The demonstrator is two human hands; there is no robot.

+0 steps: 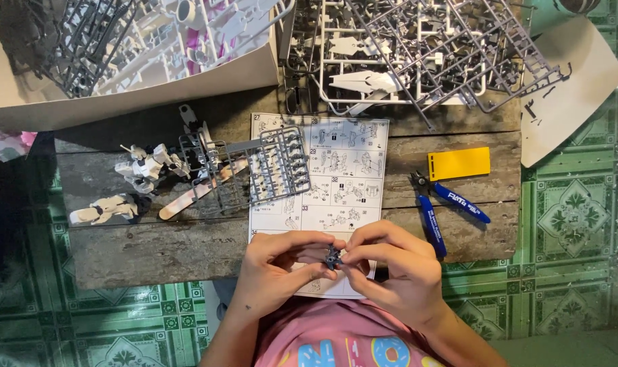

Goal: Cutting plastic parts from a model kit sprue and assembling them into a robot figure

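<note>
A small dark grey model part (333, 256) sits between the fingertips of both my hands, just above the lower edge of an instruction sheet (336, 163). My left hand (282, 268) pinches it from the left and my right hand (394, 265) pinches it from the right. Both hands hover over the near edge of a low wooden table (152, 251). A grey parts frame (271, 166) lies partly on the sheet's left side.
Blue-handled nippers (445, 207) and a yellow card (458, 163) lie right of the sheet. White robot model sections (146, 166) and a white limb (105, 209) rest at the left. Boxes with several grey and white parts frames (418, 47) fill the far side. Green tiled floor surrounds the table.
</note>
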